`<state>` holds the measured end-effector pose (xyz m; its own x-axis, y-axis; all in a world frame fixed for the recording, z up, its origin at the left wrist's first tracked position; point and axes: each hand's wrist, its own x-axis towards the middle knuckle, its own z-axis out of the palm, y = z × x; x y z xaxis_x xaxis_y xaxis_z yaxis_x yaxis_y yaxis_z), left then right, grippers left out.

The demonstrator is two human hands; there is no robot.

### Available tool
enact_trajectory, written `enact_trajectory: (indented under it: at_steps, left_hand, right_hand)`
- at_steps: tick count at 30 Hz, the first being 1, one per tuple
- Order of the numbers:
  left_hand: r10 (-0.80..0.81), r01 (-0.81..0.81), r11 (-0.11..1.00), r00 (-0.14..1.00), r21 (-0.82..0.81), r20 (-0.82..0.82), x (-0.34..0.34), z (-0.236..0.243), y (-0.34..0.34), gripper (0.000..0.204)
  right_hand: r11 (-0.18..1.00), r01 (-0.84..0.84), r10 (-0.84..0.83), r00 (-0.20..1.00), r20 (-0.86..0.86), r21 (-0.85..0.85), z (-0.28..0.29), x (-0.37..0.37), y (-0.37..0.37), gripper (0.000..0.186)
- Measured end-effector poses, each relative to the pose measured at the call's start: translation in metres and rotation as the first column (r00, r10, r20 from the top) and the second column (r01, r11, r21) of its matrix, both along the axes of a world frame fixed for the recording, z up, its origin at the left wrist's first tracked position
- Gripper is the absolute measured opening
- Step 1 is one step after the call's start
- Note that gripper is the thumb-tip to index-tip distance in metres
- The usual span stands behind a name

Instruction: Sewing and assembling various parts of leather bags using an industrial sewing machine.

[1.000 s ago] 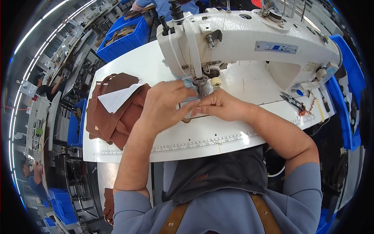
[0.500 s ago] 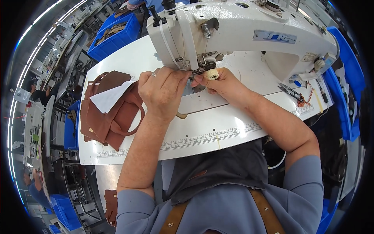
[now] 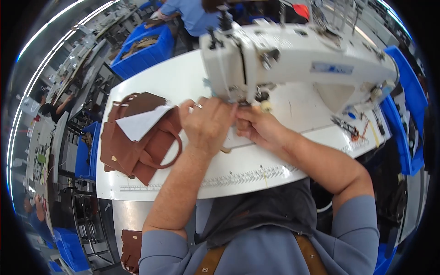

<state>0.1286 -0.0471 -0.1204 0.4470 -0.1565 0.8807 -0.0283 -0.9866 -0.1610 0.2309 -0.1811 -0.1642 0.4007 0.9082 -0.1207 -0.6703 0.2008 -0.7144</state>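
Note:
Both hands meet under the head of a white sewing machine (image 3: 293, 62), close to its needle area. My left hand (image 3: 207, 123) is closed, its fingertips pinched by the presser foot, a ring on one finger. Pressed in from the other side, my right hand (image 3: 257, 124) has its fingers curled and thumb against them. Anything between the fingertips is too small and blurred to make out. Left of my left hand lies a stack of brown leather-like bag pieces (image 3: 120, 149) with looped handles, a white triangular sheet (image 3: 141, 123) on top.
Scissors or snips (image 3: 341, 123) lie at the table's right, beside orange thread (image 3: 360, 134). A printed ruler (image 3: 238, 176) runs along the white tabletop's (image 3: 151, 82) front edge. Blue bins (image 3: 146, 50) stand around. Another person in blue (image 3: 197, 18) is behind the machine.
The whole view has shifted, so the machine sits lower and farther right, and is blurred. My hands stay at the needle area; the right hand's fingers are more curled, slightly below the yellowish wheel.

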Motion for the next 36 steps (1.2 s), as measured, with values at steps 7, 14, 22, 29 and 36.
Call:
enact_trajectory:
  at_steps: [7,14,22,29,36]
  left_hand:
    - [-0.024,0.025,0.998,0.999,-0.051,0.035,0.001,-0.008,-0.003,0.017]
    - [-0.029,0.034,0.997,0.997,-0.065,0.075,0.005,-0.007,-0.002,0.015]
    - [-0.004,0.006,0.998,0.999,-0.066,0.033,0.002,-0.01,0.001,0.019]
    - [-0.035,0.039,0.997,0.997,-0.063,0.066,-0.004,-0.011,0.004,0.012]
    - [-0.048,0.049,0.998,0.999,-0.038,0.021,-0.009,-0.016,0.008,0.016]
  right_hand:
    - [1.0,0.028,-0.029,0.997,-0.074,-0.014,0.008,-0.009,0.001,0.014]
    - [0.998,0.042,-0.042,0.999,-0.006,-0.037,0.001,-0.008,0.015,0.015]
    - [0.972,0.201,-0.209,0.976,-0.056,-0.122,0.012,-0.024,0.026,0.019]
    - [0.974,0.187,-0.189,0.982,-0.007,-0.129,0.016,-0.026,0.026,0.018]
    - [0.991,0.032,-0.054,0.983,-0.173,-0.127,0.0,0.002,-0.006,0.02]
